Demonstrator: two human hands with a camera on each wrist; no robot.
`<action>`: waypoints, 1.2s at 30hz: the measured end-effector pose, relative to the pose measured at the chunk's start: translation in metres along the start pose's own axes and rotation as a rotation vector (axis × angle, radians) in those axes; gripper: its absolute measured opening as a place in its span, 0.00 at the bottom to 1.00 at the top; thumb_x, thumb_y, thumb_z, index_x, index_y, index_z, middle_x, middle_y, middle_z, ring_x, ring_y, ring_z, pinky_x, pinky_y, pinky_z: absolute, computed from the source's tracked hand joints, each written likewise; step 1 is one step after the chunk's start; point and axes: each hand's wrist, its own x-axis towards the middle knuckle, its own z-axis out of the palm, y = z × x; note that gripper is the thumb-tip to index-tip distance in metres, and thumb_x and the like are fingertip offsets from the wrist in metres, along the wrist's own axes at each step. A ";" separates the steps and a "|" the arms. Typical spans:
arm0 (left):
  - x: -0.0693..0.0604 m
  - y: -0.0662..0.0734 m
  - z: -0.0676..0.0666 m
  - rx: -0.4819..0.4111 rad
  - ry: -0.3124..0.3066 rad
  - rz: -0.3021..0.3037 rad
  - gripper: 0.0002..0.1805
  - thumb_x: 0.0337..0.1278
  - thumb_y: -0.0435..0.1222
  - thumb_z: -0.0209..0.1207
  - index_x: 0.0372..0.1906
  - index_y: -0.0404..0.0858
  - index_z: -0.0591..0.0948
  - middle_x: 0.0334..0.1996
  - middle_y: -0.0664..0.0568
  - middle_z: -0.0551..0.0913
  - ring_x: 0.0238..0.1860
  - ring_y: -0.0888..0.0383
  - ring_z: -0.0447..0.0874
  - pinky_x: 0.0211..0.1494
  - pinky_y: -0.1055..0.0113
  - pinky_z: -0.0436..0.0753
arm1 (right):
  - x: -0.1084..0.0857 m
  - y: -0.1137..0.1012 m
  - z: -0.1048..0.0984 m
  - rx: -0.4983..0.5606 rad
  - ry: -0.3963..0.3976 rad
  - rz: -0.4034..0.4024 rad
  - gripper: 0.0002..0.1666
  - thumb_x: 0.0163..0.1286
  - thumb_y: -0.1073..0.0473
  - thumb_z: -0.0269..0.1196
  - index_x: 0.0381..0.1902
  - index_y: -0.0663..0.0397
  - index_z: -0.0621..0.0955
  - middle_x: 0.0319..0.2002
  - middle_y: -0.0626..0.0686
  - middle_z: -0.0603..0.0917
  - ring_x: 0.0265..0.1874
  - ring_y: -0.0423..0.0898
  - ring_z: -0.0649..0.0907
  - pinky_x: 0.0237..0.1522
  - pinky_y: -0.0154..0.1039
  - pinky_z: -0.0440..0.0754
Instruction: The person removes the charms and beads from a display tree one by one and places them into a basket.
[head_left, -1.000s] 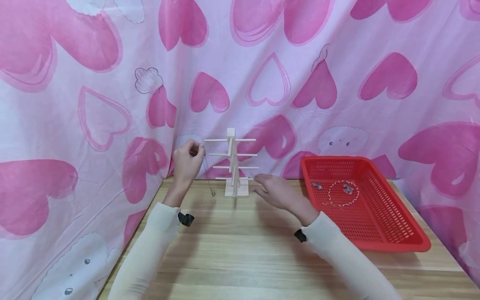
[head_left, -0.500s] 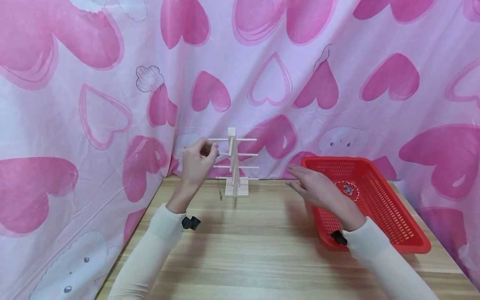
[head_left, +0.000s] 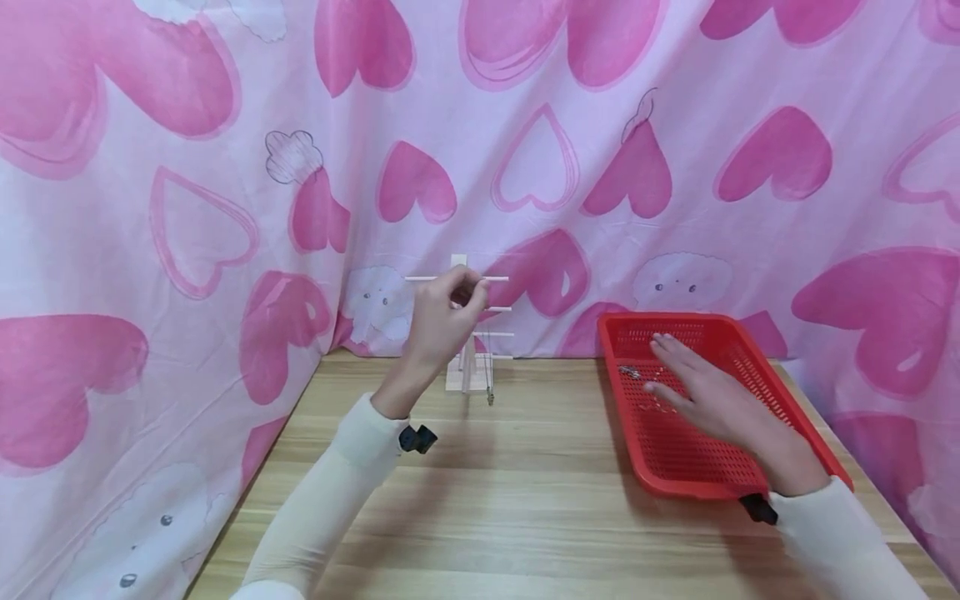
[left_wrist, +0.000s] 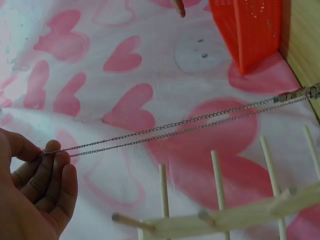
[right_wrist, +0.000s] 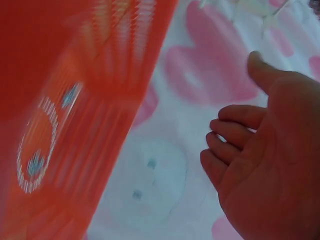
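My left hand (head_left: pixel 442 321) pinches a thin chain necklace (left_wrist: pixel 170 127) between thumb and index finger, in front of the wooden rack (head_left: pixel 459 262). Both strands hang straight down, ending in a small metallic pendant (head_left: pixel 491 398) just right of the rack's base. In the left wrist view the rack's pegs (left_wrist: pixel 218 175) stand apart from the chain. Over the red basket (head_left: pixel 675 485) is my right hand (head_left: pixel 708 400), its fingers extended and holding nothing. Inside the basket lie a beaded loop (right_wrist: pixel 22 170) and silvery jewellery pieces (right_wrist: pixel 36 164), partly hidden by that hand in the head view.
The wooden table (head_left: pixel 480 517) runs up to a pink heart-patterned cloth (head_left: pixel 420 179) behind and at the left. The basket occupies the table's right side. Thin pegs (head_left: pixel 420 278) stick out from both sides of the rack.
My left hand has carried the necklace rightward, from left of the rack to in front of it. My right hand has moved right, from beside the rack to over the basket.
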 end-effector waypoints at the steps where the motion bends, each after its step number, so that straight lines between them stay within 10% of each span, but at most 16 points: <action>1: 0.002 0.002 0.004 -0.011 -0.006 0.003 0.05 0.68 0.27 0.63 0.34 0.30 0.86 0.27 0.42 0.88 0.27 0.52 0.85 0.34 0.75 0.84 | -0.003 0.005 -0.001 0.003 -0.002 0.009 0.60 0.73 0.29 0.64 0.88 0.51 0.53 0.86 0.66 0.53 0.84 0.69 0.55 0.71 0.78 0.68; 19: 0.042 0.031 0.068 -0.031 -0.134 0.053 0.08 0.72 0.31 0.60 0.36 0.34 0.87 0.28 0.48 0.86 0.29 0.58 0.81 0.36 0.75 0.82 | -0.068 0.109 0.010 0.039 0.105 0.046 0.55 0.80 0.41 0.62 0.86 0.62 0.49 0.86 0.70 0.43 0.85 0.71 0.40 0.68 0.89 0.54; 26: 0.050 0.042 0.087 0.018 -0.191 0.081 0.08 0.73 0.33 0.60 0.37 0.36 0.87 0.28 0.50 0.87 0.30 0.60 0.80 0.36 0.77 0.78 | -0.077 0.135 0.022 0.025 0.096 0.063 0.54 0.80 0.41 0.60 0.86 0.65 0.49 0.87 0.66 0.37 0.85 0.72 0.39 0.80 0.77 0.33; 36: 0.067 0.064 0.110 0.023 -0.273 0.096 0.08 0.75 0.35 0.59 0.39 0.39 0.87 0.29 0.53 0.88 0.31 0.64 0.82 0.39 0.81 0.80 | -0.078 0.152 0.029 -0.004 0.017 0.104 0.56 0.80 0.37 0.58 0.86 0.64 0.46 0.87 0.66 0.33 0.84 0.74 0.41 0.57 0.92 0.63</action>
